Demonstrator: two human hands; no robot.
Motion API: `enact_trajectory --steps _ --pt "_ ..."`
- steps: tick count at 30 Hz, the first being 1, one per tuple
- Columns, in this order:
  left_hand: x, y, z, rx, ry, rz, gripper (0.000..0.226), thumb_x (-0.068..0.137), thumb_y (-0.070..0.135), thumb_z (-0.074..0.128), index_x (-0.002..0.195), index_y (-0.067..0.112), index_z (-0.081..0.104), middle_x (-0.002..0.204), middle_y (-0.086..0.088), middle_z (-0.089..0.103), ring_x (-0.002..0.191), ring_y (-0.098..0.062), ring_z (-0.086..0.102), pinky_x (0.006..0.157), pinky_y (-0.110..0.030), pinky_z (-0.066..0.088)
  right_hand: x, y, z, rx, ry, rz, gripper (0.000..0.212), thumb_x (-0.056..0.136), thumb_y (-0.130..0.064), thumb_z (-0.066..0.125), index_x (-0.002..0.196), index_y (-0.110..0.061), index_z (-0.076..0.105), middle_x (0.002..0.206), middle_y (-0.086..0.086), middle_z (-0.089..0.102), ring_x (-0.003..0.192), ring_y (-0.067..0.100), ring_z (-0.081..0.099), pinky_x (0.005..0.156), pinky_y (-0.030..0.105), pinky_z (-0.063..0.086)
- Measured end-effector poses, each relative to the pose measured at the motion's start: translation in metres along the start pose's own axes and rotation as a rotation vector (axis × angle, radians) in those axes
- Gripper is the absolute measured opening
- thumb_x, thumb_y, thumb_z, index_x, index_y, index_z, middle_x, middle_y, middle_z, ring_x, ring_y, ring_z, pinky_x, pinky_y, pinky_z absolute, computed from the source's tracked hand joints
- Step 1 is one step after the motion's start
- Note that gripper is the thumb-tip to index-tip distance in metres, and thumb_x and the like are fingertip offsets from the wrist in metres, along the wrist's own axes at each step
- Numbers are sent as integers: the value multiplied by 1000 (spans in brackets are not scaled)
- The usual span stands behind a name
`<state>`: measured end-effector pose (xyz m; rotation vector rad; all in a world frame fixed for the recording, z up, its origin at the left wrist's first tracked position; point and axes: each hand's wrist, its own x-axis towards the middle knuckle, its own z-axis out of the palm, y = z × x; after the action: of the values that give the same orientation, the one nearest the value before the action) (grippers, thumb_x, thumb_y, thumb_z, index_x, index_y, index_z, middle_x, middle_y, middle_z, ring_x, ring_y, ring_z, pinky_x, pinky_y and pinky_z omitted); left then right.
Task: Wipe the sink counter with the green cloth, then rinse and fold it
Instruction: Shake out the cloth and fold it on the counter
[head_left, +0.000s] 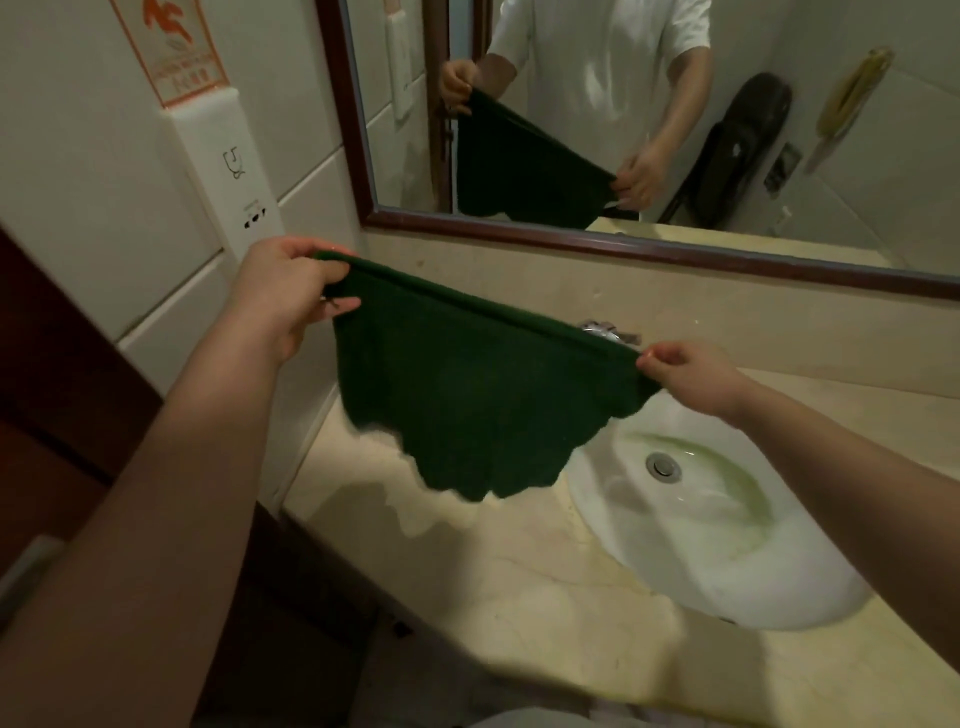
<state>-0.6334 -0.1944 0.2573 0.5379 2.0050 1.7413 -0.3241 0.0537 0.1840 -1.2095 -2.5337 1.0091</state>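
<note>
A dark green cloth (467, 395) hangs stretched in the air above the beige stone counter (498, 582), doubled over along its top edge with a wavy bottom hem. My left hand (291, 296) pinches its upper left corner. My right hand (691, 371) pinches the upper right corner. The cloth hangs over the left rim of the white oval sink (717, 551) and hides most of the chrome tap (605, 330) behind it.
A framed mirror (623, 119) on the back wall reflects the person and the cloth. A white wall socket panel (228, 171) sits on the tiled wall at left. A dark wooden door frame (62, 374) stands far left. The drain (663, 466) lies in the basin.
</note>
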Motion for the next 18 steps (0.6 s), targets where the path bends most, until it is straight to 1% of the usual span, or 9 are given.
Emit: enact_trajectory --steps 1,3,6,8,10,12,14,16,18 --pt "3 -1 -1 -25 7 28 24 91 -1 54 83 16 69 97 -10 64 97 -26 65 66 -22 56 1 -5 -3 26 63 -10 28 99 -26 50 96 -5 68 90 18 70 81 32 64 71 34 46" --pt "5 -2 -3 -60 37 83 25 89 0 54 82 18 70 96 -9 65 98 -26 64 70 -23 54 0 -18 -12 79 182 -46 24 99 -27 50 94 -13 68 82 9 67 65 19 56 60 30 44" --pt "-3 -6 -3 -102 90 151 27 88 -2 53 81 18 70 96 -8 65 94 -26 63 74 -26 55 -8 -29 -25 84 291 -131 22 98 -26 51 95 -13 69 82 7 66 65 11 53 62 28 43" --pt "-16 -17 -5 -126 117 167 31 86 -8 51 78 17 67 92 -3 63 90 -22 62 79 -27 56 -22 -27 -26 74 221 -172 18 98 -24 52 97 -17 68 83 1 67 74 8 57 67 23 43" --pt "-31 -40 -11 -128 143 137 41 82 -15 48 70 20 65 87 -1 63 89 -18 62 81 -27 55 -37 -12 -20 23 125 -219 14 96 -21 55 92 -21 69 82 -3 67 78 10 60 68 24 44" --pt "-49 -72 -19 -103 157 83 55 76 -22 46 53 24 64 74 6 66 81 -11 64 77 -25 54 -53 10 -8 -74 53 -301 16 92 -16 62 83 -29 67 78 -7 66 75 12 60 66 28 42" --pt "-74 -113 -26 -77 159 19 60 71 -27 43 45 25 62 61 11 66 70 -4 62 71 -21 51 -70 35 11 -176 -45 -379 17 89 -17 67 82 -32 68 75 -12 61 69 6 55 65 28 39" --pt "-109 -155 -32 -21 193 -97 58 68 -27 43 47 24 62 66 7 66 74 -14 60 69 -27 47 -90 60 31 -224 -192 -441 7 87 -24 68 86 -26 74 74 -18 57 67 1 52 66 26 38" --pt "-142 -191 -43 -3 191 -203 52 67 -25 43 51 21 61 77 -8 63 80 -26 53 66 -32 40 -108 80 52 -257 -319 -433 10 88 -29 67 93 -25 75 78 -21 56 70 -6 51 68 22 40"
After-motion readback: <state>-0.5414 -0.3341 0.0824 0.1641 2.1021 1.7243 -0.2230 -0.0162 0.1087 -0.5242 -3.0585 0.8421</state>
